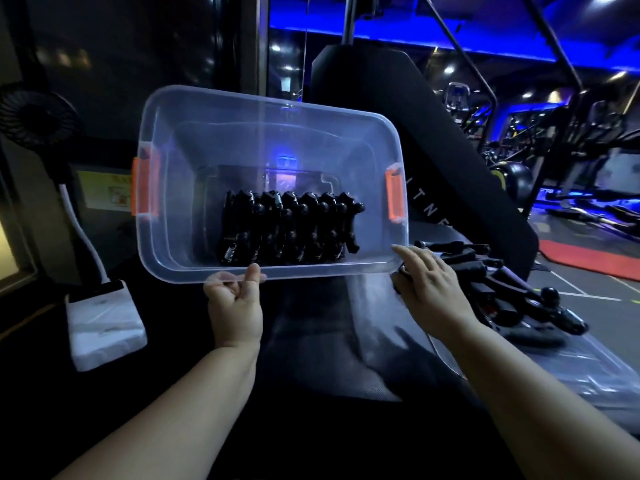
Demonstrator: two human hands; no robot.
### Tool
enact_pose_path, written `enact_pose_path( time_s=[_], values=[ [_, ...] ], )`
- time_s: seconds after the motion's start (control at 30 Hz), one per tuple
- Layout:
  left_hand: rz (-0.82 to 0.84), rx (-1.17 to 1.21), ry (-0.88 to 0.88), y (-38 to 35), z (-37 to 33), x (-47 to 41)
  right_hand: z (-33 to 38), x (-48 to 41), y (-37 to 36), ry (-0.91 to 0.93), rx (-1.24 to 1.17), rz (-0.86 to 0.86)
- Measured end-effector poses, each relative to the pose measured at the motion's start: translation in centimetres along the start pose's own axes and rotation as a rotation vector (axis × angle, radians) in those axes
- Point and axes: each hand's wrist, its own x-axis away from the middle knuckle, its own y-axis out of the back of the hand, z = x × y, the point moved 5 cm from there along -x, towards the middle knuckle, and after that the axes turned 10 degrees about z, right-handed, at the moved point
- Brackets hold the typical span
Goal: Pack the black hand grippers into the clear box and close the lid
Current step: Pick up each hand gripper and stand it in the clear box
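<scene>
1. Lower centre of the frame: the left hand (235, 306) grips the near rim of the clear box (242, 133), fingers curled, one fingertip hooked over the edge.
2. Right of it, the right hand (431, 292) lies with its fingers mostly straight at the box's near right corner, over something black. I cannot tell whether it grips it.
3. The box fills the middle of the frame, lid off, tipped so that its open top faces the camera. It has orange latches (394, 195) at both ends.
4. Inside, a row of black hand grippers (291, 225) stands packed side by side along the bottom.
5. At the right, a loose pile of grippers (505, 292) rests on the clear lid (595, 372), which lies flat on the dark counter (180, 341).
6. At the left are a small black fan (34, 112) and a white block (104, 323) with a white cable.
7. Upper right, gym machines (554, 133) stand in blue light.
</scene>
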Motion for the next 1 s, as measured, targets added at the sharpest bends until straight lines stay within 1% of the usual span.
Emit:
enact_pose_path(
  time_s=[0.1, 0.17, 0.27, 0.47, 0.53, 0.6, 0.73, 0.87, 1.0],
  values=[
    [0.004, 0.008, 0.006, 0.0, 0.1, -0.1, -2.8, 0.1, -0.2, -0.186, 0.023, 0.016],
    [0.005, 0.008, 0.015, 0.0, 0.3, 0.0, -4.3, -0.2, -0.7, -0.293, 0.108, 0.109],
    [0.002, 0.002, 0.013, -0.1, 0.3, 0.0, -5.8, -0.7, -2.1, -0.345, 0.292, 0.288],
    [0.000, 0.022, 0.003, -0.2, 0.4, -0.2, -7.9, -2.0, -3.4, -0.489, 0.374, 0.440],
    [-0.001, 0.020, 0.001, -0.1, 0.5, -0.2, -8.0, -2.3, -3.7, -0.503, 0.396, 0.451],
    [0.004, 0.018, 0.003, -0.1, 0.5, -0.3, -7.7, -2.6, -3.8, -0.470, 0.434, 0.440],
    [0.010, 0.011, 0.002, -0.2, 0.4, -0.2, -7.1, -2.8, -3.4, -0.450, 0.474, 0.378],
    [0.013, 0.025, -0.011, -0.2, 0.4, -0.2, -6.5, -2.6, -3.1, -0.444, 0.465, 0.332],
    [0.017, 0.028, -0.009, -0.2, 0.4, -0.2, -6.5, -2.3, -3.0, -0.442, 0.467, 0.349]
  ],
)
